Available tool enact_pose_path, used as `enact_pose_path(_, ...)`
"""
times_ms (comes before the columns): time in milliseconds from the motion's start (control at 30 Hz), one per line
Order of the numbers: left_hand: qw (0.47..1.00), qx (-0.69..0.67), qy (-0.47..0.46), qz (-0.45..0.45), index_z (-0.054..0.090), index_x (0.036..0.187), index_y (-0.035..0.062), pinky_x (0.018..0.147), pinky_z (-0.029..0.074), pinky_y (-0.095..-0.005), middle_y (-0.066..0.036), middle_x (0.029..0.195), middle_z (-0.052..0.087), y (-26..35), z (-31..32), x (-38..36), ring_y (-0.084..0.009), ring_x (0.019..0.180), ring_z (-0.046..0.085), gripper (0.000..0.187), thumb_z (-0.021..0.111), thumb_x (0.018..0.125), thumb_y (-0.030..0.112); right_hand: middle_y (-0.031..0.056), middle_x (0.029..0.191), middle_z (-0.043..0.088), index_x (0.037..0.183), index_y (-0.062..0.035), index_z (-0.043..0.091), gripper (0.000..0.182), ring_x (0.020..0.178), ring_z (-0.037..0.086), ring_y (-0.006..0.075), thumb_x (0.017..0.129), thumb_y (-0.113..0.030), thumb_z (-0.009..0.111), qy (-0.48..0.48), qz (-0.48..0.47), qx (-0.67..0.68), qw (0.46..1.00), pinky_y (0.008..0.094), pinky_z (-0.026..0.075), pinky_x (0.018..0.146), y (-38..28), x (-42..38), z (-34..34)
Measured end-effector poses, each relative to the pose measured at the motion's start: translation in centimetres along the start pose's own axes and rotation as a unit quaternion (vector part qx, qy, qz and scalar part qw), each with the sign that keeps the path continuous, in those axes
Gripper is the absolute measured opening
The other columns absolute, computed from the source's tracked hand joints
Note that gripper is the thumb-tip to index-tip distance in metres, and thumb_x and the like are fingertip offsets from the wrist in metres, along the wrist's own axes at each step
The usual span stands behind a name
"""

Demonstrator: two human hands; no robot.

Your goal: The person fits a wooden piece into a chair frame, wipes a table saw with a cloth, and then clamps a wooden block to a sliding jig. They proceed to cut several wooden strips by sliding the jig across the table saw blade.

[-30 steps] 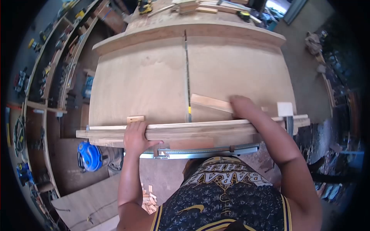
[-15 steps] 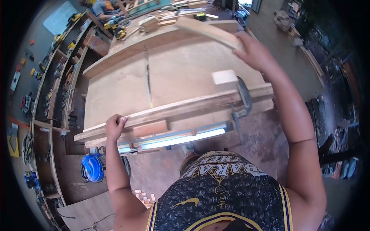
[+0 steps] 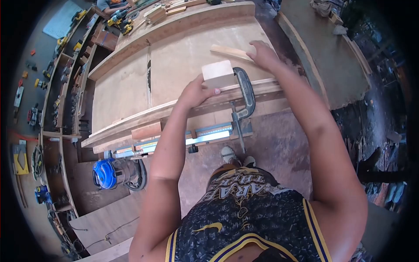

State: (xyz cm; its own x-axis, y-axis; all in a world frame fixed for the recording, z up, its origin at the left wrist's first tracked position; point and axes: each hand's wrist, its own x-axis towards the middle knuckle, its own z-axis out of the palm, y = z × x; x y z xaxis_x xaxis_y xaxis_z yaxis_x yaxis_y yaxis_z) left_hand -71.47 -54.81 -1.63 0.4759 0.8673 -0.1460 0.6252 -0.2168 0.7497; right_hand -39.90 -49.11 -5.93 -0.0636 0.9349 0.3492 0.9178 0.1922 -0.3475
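My left hand (image 3: 196, 93) rests on the wooden front rail (image 3: 131, 121), beside a pale wood block (image 3: 218, 73); its fingers are partly hidden, with the thumb on the rail. A black C-clamp (image 3: 247, 91) grips the rail just right of the block, its screw hanging below. My right hand (image 3: 263, 54) is over the right side of the plywood table (image 3: 179, 59), at the end of a wooden strip (image 3: 229, 51). That strip lies on or just over the board, and its right end is under my fingers.
A saw blade slot (image 3: 149, 83) runs across the table. Wood pieces and yellow drills (image 3: 126, 27) are behind the rear fence (image 3: 174, 27). Another person's arm (image 3: 114, 8) shows at top left. A blue vacuum (image 3: 104, 174) stands on the floor at lower left.
My left hand has moved right along the rail to the block. My right hand has lowered the wooden strip toward the table. The view has shifted.
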Motion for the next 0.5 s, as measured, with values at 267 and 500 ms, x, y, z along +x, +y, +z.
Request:
enact_pose_path(267,0.986,0.130,0.108,-0.001,0.057,0.116,0.0009,0.083,0.051,-0.0368,-0.019,0.101,0.068,1.7,0.4,-1.0,-0.0280,0.098,0.066,0.045,0.072,0.083,0.027,0.0056,0.081,0.061,0.092,-0.0024,0.056,0.027,0.076,0.058,0.0142,0.088,-0.025,0.069,-0.192,0.216,0.425,0.858,0.0327,0.048,0.069,-10.9,-22.8,-6.4)
enact_pose_path(500,0.835,-0.518,0.185,0.035,0.053,0.116,0.0042,0.070,0.048,-0.0268,-0.009,0.100,0.058,-1.2,12.8,-16.6,-0.0161,0.082,0.058,0.043,0.058,0.095,0.041,0.0164,0.099,0.060,0.102,-0.0028,0.057,0.033,0.091,0.060,0.0324,0.079,-0.017,0.075,-0.088,-0.065,0.313,0.943,0.0395,0.048,0.078,-6.5,-17.6,-10.5)
